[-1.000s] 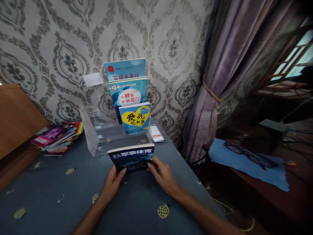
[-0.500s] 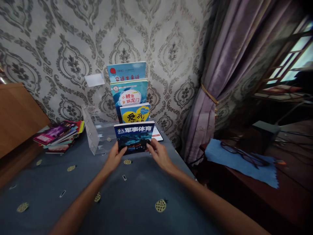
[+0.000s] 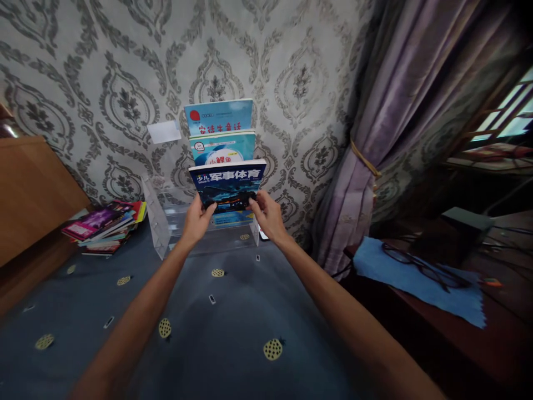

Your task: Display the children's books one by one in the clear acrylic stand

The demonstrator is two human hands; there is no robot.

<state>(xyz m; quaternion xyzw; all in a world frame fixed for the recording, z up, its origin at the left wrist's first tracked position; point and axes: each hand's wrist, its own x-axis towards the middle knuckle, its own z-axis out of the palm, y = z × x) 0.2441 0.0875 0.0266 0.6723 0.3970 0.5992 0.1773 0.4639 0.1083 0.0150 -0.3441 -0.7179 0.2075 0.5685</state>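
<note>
Between my two hands is a dark blue magazine (image 3: 229,186) with white Chinese lettering, its cover facing me and tilted slightly back. My left hand (image 3: 197,221) grips its lower left edge, thumb on the cover. The lower right edge is pinched by my right hand (image 3: 267,214), thumb also in front. Behind it stands a clear tiered display rack (image 3: 156,219). On the rack's upper tiers are a light blue book (image 3: 219,115) and a teal book (image 3: 222,145). Below the magazine shows only the bottom strip of another blue book (image 3: 233,219); the rest is hidden.
A pile of books and magazines (image 3: 106,225) lies left of the rack, beside a wooden panel (image 3: 35,191). A phone (image 3: 263,234) is partly hidden behind the rack's right side. Glasses (image 3: 425,266) rest on a blue cloth (image 3: 375,266) at right, near a purple curtain (image 3: 339,222).
Both hands have raised the magazine and moved it toward the rack. It now covers most of the yellow and blue book and part of the teal one. The view has shifted slightly.
</note>
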